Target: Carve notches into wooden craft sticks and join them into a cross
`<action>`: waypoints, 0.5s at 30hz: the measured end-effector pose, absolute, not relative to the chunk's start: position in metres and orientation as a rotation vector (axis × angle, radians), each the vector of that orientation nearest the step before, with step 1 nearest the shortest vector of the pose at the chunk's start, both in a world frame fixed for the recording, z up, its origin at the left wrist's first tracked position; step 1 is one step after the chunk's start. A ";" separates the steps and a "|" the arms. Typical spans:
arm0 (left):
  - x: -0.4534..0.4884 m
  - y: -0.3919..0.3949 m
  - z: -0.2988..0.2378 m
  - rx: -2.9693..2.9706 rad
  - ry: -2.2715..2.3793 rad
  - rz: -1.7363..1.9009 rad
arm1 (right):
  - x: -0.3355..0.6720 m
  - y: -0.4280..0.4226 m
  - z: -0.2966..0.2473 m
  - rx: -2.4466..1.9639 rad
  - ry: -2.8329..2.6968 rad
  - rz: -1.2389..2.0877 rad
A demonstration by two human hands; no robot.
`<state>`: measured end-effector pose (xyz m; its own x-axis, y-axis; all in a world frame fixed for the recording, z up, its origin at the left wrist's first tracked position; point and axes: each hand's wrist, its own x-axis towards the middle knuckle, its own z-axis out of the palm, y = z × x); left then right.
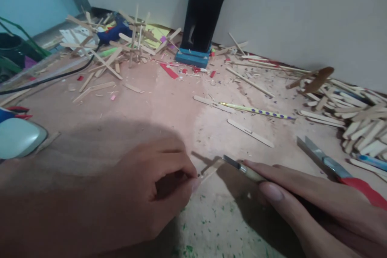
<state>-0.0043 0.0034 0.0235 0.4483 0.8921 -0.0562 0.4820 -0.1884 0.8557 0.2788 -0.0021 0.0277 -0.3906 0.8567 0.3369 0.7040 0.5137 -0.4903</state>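
Between its thumb and forefinger my left hand [163,185] pinches a short piece of popsicle stick [212,168], low over the table. My right hand [299,197] is closed round the handle of a craft knife [232,162]. Its blade tip sits right by the far end of the stick piece; whether they touch I cannot tell. Beyond the hands lie a whole popsicle stick [250,132] with a small mark in it and a yellow pencil-like stick with purple dots [256,111]. Scissors with red handles [329,165] rest partly behind my right hand.
Many popsicle sticks [367,129] are heaped at the right. Stick constructions [133,40] and a blue glue gun [116,30] crowd the back left. A black post [204,12] stands on a blue base at the back. A pale rounded object [21,137] lies at the left edge.
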 end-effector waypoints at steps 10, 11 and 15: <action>-0.013 0.011 0.023 2.442 0.948 0.709 | 0.277 0.001 0.026 -1.462 -1.984 0.308; -0.013 0.011 0.021 2.514 0.905 0.687 | 0.277 0.002 0.025 -1.472 -1.968 0.322; -0.011 0.007 0.012 2.667 0.802 0.616 | 0.274 0.005 0.024 -1.432 -1.984 0.400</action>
